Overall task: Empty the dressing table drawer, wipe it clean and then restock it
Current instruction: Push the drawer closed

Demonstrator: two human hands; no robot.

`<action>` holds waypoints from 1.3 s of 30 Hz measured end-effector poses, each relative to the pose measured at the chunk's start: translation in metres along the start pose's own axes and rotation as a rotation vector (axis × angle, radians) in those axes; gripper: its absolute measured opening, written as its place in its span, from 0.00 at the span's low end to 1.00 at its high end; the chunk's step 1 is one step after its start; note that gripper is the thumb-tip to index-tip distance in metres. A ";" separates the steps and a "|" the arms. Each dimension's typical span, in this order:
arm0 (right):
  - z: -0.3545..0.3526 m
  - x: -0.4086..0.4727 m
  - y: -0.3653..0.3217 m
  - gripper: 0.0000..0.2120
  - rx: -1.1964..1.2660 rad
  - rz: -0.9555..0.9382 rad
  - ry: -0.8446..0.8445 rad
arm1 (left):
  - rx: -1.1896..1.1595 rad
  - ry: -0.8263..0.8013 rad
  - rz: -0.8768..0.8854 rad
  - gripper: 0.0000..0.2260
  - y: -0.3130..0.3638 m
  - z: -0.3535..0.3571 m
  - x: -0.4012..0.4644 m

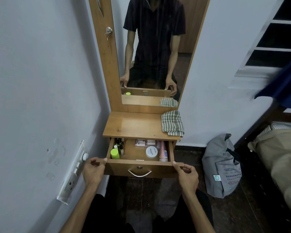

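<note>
The wooden drawer [121,169] of the dressing table stands pulled out, with a metal handle [139,173] on its front. My left hand [93,171] grips the left end of the drawer front and my right hand [186,175] grips the right end. Inside lie a bottle with a lime-green cap [115,153], several small dark bottles [120,145], a round white jar [151,152], a pink tube [163,151] and a flat pink packet [145,142]. A folded green checked cloth [172,123] lies on the tabletop [133,125] at the right.
A tall mirror [151,47] rises behind the tabletop and reflects a person. A wall switchboard [72,174] is close to my left hand. A grey bag [222,167] stands on the dark floor to the right, beside a bed [279,152].
</note>
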State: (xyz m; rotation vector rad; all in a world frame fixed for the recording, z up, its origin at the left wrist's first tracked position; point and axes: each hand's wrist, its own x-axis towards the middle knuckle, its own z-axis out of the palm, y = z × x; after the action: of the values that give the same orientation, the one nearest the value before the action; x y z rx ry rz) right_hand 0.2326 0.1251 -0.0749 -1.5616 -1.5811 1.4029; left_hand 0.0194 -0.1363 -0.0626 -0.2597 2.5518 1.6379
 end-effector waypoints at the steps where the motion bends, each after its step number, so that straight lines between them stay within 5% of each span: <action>1: 0.001 0.003 -0.001 0.25 -0.002 0.009 -0.003 | -0.004 0.000 -0.013 0.17 0.001 0.001 0.002; 20: 0.021 0.032 -0.022 0.27 -0.021 0.067 -0.005 | 0.003 -0.060 -0.139 0.21 0.008 0.018 0.029; 30: 0.032 0.033 -0.033 0.29 0.064 0.140 0.002 | -0.273 -0.134 -0.277 0.20 0.018 0.030 0.035; 39: 0.050 0.023 -0.034 0.13 0.433 0.296 0.032 | -0.455 -0.208 -0.349 0.14 0.031 0.031 0.029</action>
State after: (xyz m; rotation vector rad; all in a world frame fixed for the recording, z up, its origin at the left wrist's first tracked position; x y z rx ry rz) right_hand 0.1697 0.1380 -0.0679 -1.5748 -0.9634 1.7268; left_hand -0.0155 -0.0980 -0.0531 -0.5045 1.8355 1.9525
